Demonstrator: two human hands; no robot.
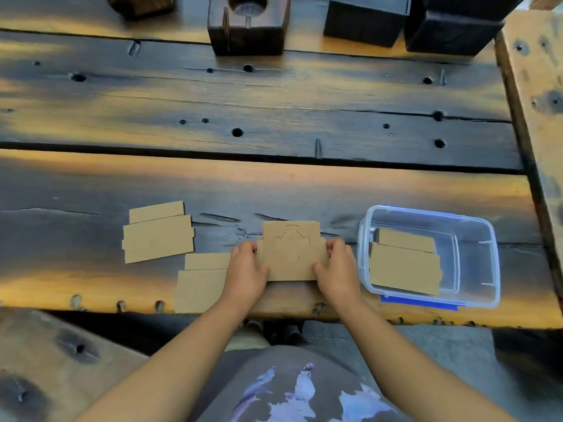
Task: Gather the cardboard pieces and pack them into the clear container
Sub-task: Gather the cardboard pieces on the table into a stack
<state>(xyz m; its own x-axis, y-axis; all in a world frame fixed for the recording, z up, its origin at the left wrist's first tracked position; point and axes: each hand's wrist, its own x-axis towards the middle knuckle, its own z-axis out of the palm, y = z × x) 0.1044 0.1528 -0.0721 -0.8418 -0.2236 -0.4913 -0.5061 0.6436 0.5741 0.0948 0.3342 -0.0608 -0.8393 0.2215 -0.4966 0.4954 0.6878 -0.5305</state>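
A brown cardboard piece with a cut-out pattern point(291, 251) lies at the near middle of the wooden table. My left hand point(246, 269) grips its left edge and my right hand point(336, 268) grips its right edge. Another cardboard piece point(202, 281) lies just left of my left hand, at the table's front edge. Farther left rests a stepped cardboard piece point(158, 233). The clear container point(475, 257) with blue clips stands to the right, open, with a cardboard piece point(403, 263) lying inside it.
Dark wooden blocks stand along the far edge: one with a round hole point(248, 24) and black ones point(365, 19) to its right. A blue lid edge point(420, 302) shows under the container. A lighter wooden plank point(536, 86) borders the right side.
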